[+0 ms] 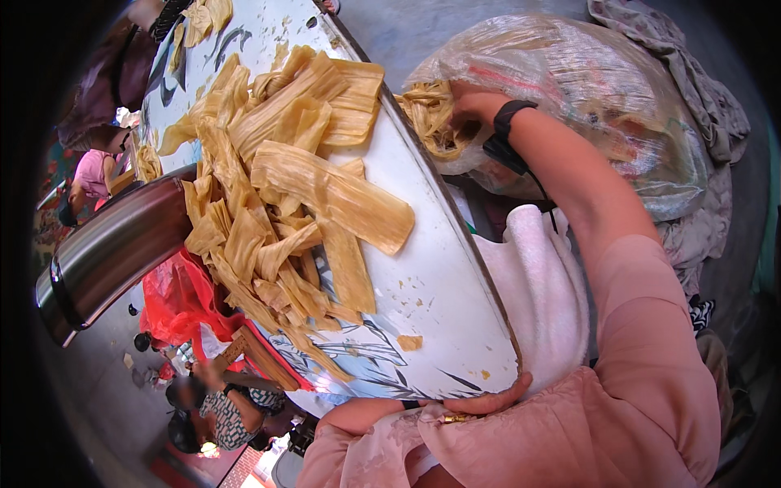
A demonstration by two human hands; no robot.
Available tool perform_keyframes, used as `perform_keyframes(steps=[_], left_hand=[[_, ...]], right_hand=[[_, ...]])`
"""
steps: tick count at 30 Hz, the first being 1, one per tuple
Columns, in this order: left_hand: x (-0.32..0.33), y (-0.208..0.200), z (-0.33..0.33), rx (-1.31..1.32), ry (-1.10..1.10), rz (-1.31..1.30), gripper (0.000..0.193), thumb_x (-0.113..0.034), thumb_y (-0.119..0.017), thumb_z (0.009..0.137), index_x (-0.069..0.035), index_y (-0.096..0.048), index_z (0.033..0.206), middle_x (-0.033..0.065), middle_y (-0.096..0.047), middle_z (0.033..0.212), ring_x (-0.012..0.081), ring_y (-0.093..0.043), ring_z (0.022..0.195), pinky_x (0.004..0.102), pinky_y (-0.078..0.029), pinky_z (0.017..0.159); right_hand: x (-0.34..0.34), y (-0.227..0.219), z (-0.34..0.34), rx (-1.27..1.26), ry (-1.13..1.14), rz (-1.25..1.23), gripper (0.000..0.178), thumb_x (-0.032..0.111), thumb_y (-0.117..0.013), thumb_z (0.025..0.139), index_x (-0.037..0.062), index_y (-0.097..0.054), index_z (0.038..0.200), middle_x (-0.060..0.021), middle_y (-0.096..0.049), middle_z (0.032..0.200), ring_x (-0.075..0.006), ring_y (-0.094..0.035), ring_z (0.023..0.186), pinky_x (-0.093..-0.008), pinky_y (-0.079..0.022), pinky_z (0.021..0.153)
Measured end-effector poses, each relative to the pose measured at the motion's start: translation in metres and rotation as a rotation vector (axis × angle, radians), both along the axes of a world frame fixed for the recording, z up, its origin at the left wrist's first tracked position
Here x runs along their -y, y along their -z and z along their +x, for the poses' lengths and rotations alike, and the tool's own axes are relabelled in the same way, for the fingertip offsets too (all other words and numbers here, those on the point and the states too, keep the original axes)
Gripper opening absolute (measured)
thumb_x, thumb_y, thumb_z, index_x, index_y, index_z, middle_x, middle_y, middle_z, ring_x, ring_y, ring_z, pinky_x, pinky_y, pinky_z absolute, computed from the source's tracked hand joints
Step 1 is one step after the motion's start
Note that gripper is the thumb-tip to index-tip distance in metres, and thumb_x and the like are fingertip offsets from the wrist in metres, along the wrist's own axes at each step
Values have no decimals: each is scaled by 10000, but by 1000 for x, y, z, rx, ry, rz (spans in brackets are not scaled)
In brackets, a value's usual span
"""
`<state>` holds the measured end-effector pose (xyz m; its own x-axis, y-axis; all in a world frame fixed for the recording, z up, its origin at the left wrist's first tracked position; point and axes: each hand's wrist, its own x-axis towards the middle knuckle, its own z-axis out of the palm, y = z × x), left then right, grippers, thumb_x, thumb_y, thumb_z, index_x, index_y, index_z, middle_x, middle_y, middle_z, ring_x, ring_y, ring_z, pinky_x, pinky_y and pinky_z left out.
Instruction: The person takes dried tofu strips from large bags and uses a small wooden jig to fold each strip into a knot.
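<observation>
Right fingers (464, 104) at strips (429, 115), long axes curved

Grey floor (382, 37), partly hidden brown wooden furniture (271, 363), small bright glow (210, 449)

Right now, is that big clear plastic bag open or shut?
Open: the plastic bag has yellow strips showing uncovered at its mouth, and the right hand is there with them.

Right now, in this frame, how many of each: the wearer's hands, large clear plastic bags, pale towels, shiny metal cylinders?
Wearer's hands (left hand, right hand): 2
Large clear plastic bag: 1
Pale towel: 1
Shiny metal cylinder: 1
Total: 5
</observation>
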<state>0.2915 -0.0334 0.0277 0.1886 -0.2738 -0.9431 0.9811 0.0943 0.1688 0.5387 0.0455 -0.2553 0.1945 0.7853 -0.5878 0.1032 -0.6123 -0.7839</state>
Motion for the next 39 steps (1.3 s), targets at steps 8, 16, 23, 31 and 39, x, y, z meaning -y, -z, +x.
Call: perform_keyframes(steps=[8,16,23,31,39], left_hand=[[-2,-1,2,7,-7,-26,404,-391,-575,858,-30,-582,1042,101,-598,1024,150,-556,942,263,-465,812],[-11,-9,6,-26,-65,-61,360,-345,-581,874,-31,-604,1048,93,-598,1057,128,-550,991,231,-451,853],[10,1,-17,-204,-686,-684,410,-293,-462,936,-59,-440,1271,81,-450,1309,168,-437,1157,284,-348,990],[38,15,-31,1437,-116,868,213,34,-569,762,-36,-593,963,124,-551,708,273,-560,621,342,-443,552],[44,-33,-20,1478,-241,923,356,-1,-637,740,-48,-551,1082,130,-590,932,246,-581,755,327,-456,622]], right_hand=[[10,30,-54,337,42,61,767,88,-760,583,58,-365,1239,-222,-555,1111,-342,-537,1047,-385,-458,840],[28,5,-32,-76,176,101,682,36,-693,622,63,-379,1227,-140,-573,1027,-234,-561,939,-316,-471,769],[82,-80,6,-256,527,312,531,-35,-606,659,37,-456,1163,-48,-563,962,-129,-551,859,-240,-468,739],[164,-209,0,-372,758,571,416,12,-594,691,-5,-540,1103,-69,-610,985,-147,-595,862,-260,-485,793],[244,-330,-20,-242,833,770,336,20,-569,717,-4,-569,1053,-64,-620,950,-161,-597,872,-275,-475,795]])
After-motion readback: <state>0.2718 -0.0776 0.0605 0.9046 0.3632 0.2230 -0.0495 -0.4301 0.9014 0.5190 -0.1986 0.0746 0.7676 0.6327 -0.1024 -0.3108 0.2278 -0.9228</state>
